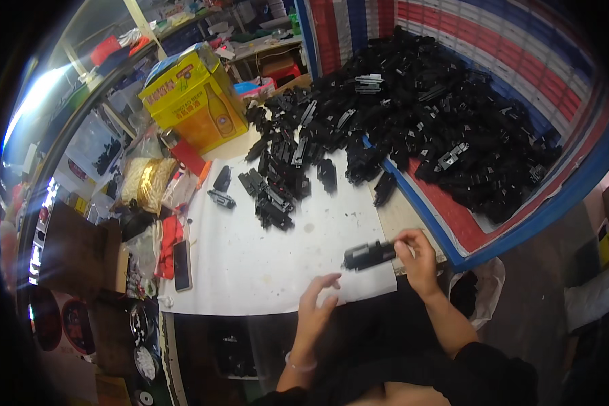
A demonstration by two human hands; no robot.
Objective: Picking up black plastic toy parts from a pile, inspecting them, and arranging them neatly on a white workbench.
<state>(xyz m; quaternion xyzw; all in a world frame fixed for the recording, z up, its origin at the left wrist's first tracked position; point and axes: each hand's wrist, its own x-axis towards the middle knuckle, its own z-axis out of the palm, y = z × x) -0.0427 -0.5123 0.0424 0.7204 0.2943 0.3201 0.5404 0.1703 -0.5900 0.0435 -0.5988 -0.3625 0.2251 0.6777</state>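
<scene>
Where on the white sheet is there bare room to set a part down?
The white sheet is bare between the phone at its left edge and the left hand, below the small cluster of black parts. The right hand holds a black part over its right edge. The big pile and left-side clutter are crowded.

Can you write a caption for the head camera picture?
Right hand holds a black plastic part; open left hand hovers beside it.

Right hand (pixel 416 260) gripping black plastic part (pixel 369 255), left hand (pixel 314 304) open beside it, white table (pixel 264 264)
</scene>
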